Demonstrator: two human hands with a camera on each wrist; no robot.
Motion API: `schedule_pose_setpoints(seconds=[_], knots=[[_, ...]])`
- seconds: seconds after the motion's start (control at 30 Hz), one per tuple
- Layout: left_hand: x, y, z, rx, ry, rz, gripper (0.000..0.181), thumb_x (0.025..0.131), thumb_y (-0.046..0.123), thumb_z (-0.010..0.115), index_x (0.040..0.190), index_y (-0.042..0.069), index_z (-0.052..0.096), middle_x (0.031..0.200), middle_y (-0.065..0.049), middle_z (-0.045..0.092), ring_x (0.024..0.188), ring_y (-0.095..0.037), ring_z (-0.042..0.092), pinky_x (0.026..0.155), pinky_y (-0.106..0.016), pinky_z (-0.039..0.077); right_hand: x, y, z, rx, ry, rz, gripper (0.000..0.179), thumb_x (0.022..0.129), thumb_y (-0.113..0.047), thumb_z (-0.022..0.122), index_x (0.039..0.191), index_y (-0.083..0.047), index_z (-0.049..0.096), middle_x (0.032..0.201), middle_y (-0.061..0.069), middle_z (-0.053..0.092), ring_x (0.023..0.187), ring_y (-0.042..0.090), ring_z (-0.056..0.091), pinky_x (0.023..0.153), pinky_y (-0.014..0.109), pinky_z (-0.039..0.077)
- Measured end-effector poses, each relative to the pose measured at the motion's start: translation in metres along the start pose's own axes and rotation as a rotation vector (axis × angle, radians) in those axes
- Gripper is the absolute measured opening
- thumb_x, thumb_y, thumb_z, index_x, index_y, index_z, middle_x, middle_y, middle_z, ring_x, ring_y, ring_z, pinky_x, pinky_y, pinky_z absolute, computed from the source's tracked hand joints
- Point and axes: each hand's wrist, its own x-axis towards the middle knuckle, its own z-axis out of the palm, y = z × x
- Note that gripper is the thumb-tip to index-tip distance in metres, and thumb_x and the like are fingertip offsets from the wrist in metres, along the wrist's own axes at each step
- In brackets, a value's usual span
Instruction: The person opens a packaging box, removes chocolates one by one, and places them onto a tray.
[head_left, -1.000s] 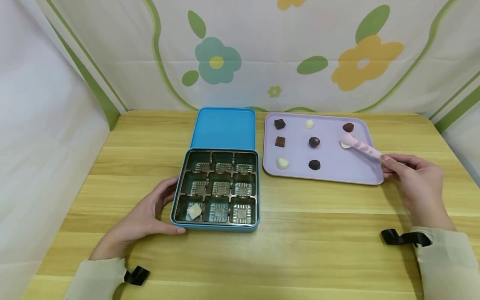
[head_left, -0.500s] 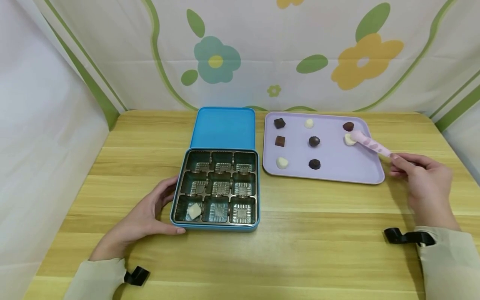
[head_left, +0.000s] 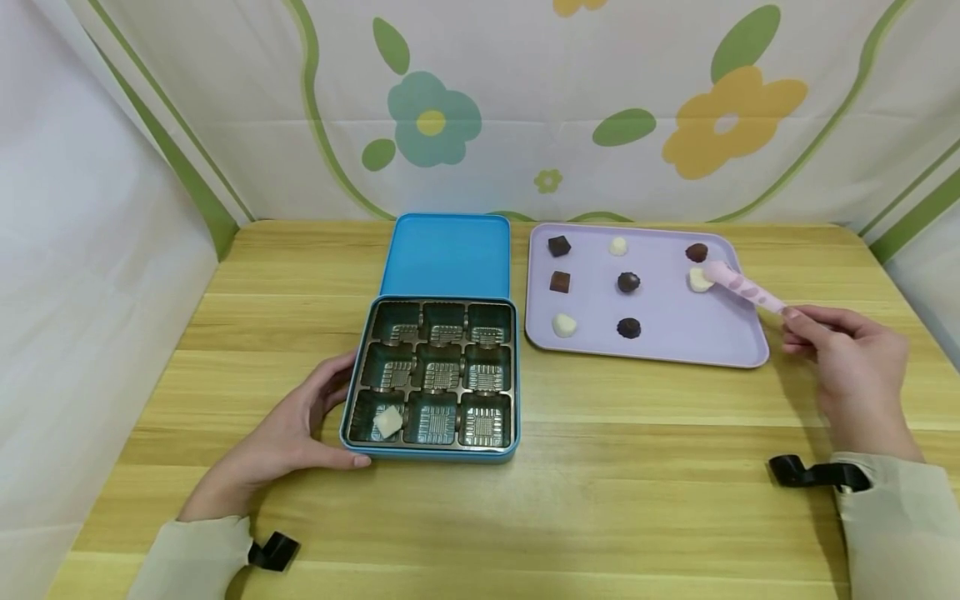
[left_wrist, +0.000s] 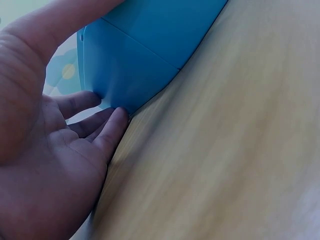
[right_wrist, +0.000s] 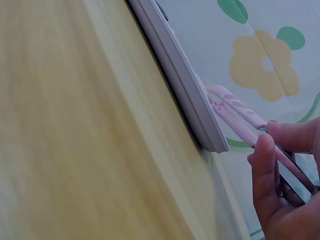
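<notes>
A blue tin (head_left: 430,455) with a dark divided insert stands on the table, a white square chocolate (head_left: 388,422) in its front-left compartment. My left hand (head_left: 300,425) holds the tin's front-left corner, thumb along the front and fingertips (left_wrist: 118,116) against the left side. My right hand (head_left: 855,358) pinches pink tongs (head_left: 746,290) between thumb and fingers; both tong arms show in the right wrist view. The tong tips are at a white chocolate (head_left: 700,280) on the right part of the lilac tray (head_left: 697,342), partly covering it. A brown chocolate (head_left: 697,252) lies just behind.
Several dark and white chocolates, among them a dark ridged one (head_left: 628,327) and a white one (head_left: 564,325), lie spaced out on the tray. The tin's blue lid (head_left: 450,254) lies behind the tin. A flowered cloth (head_left: 525,108) hangs behind the table.
My right hand and the tongs have shifted right, and the white chocolate at the tips has moved slightly right and up. Over the last half second they barely move. My left hand stays put.
</notes>
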Motion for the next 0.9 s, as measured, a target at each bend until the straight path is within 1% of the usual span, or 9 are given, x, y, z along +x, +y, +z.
schedule_pose_setpoints(seconds=[0.2,0.3,0.4,0.47,0.53,0.63,0.7,0.8,0.9], knots=[[0.0,-0.001,0.0,-0.002,0.003,0.0,0.118,0.071,-0.005,0.097,0.168,0.016,0.034,0.169,-0.013,0.037,0.149,-0.007,0.043,0.118,-0.009,0.036,0.0,-0.001,-0.001,-0.014,0.023,-0.011,0.017,0.083,0.001,0.09,0.099,-0.002,0.084,0.079,0.0,0.081,0.061,0.011,0.074,0.054,0.022,0.061],[0.0,-0.001,0.0,0.0,0.004,-0.003,0.118,0.071,-0.004,0.097,0.168,0.016,0.034,0.169,-0.013,0.037,0.149,-0.007,0.042,0.118,-0.009,0.036,0.001,-0.001,-0.003,0.018,0.049,-0.024,0.022,0.08,0.0,0.093,0.1,0.0,0.083,0.079,0.001,0.081,0.06,0.013,0.074,0.053,0.023,0.061],[0.0,-0.001,0.0,0.0,0.002,-0.004,0.119,0.07,-0.004,0.097,0.168,0.016,0.033,0.169,-0.014,0.037,0.148,-0.005,0.042,0.118,-0.009,0.036,0.001,-0.002,-0.002,0.075,0.105,-0.045,0.025,0.079,0.0,0.093,0.101,0.002,0.083,0.079,0.003,0.08,0.061,0.014,0.074,0.051,0.024,0.061],[0.001,0.0,0.0,0.0,0.0,-0.004,0.119,0.071,-0.004,0.097,0.169,0.016,0.033,0.169,-0.015,0.037,0.148,-0.005,0.042,0.118,-0.009,0.036,-0.001,-0.003,-0.001,0.105,0.138,-0.074,0.027,0.078,0.001,0.093,0.102,0.004,0.082,0.081,0.004,0.08,0.061,0.014,0.074,0.051,0.024,0.06],[0.001,0.0,0.0,-0.001,0.0,-0.002,0.119,0.071,-0.004,0.097,0.169,0.016,0.033,0.17,-0.015,0.036,0.149,-0.005,0.042,0.118,-0.009,0.036,-0.004,-0.004,0.003,0.138,0.148,-0.111,0.029,0.077,0.003,0.093,0.103,0.007,0.081,0.082,0.007,0.08,0.06,0.016,0.073,0.05,0.024,0.06],[0.0,-0.001,0.0,-0.004,0.004,0.001,0.119,0.07,-0.005,0.097,0.168,0.017,0.033,0.169,-0.013,0.037,0.149,-0.006,0.042,0.118,-0.009,0.036,-0.01,-0.004,0.013,0.149,0.12,-0.181,0.031,0.076,0.006,0.093,0.104,0.011,0.08,0.084,0.009,0.08,0.059,0.017,0.072,0.05,0.024,0.06],[0.0,-0.001,0.0,-0.006,0.005,0.002,0.119,0.07,-0.005,0.097,0.168,0.017,0.034,0.169,-0.012,0.037,0.149,-0.006,0.043,0.118,-0.009,0.036,-0.016,-0.005,0.022,0.151,0.079,-0.225,0.032,0.076,0.008,0.092,0.104,0.013,0.079,0.084,0.01,0.081,0.059,0.017,0.072,0.051,0.023,0.06],[0.0,-0.002,0.0,-0.007,0.005,0.002,0.119,0.07,-0.005,0.098,0.168,0.017,0.034,0.169,-0.012,0.037,0.149,-0.006,0.042,0.118,-0.009,0.036,-0.029,-0.006,0.039,0.131,-0.002,-0.27,0.03,0.077,0.01,0.09,0.104,0.015,0.078,0.083,0.011,0.081,0.057,0.017,0.071,0.051,0.022,0.059],[0.0,-0.001,0.0,-0.006,0.005,0.002,0.119,0.07,-0.005,0.097,0.168,0.017,0.033,0.169,-0.013,0.036,0.149,-0.006,0.042,0.118,-0.009,0.036,-0.045,-0.006,0.057,0.066,-0.102,-0.294,0.027,0.079,0.011,0.089,0.104,0.014,0.078,0.082,0.009,0.082,0.054,0.017,0.07,0.052,0.022,0.06]])
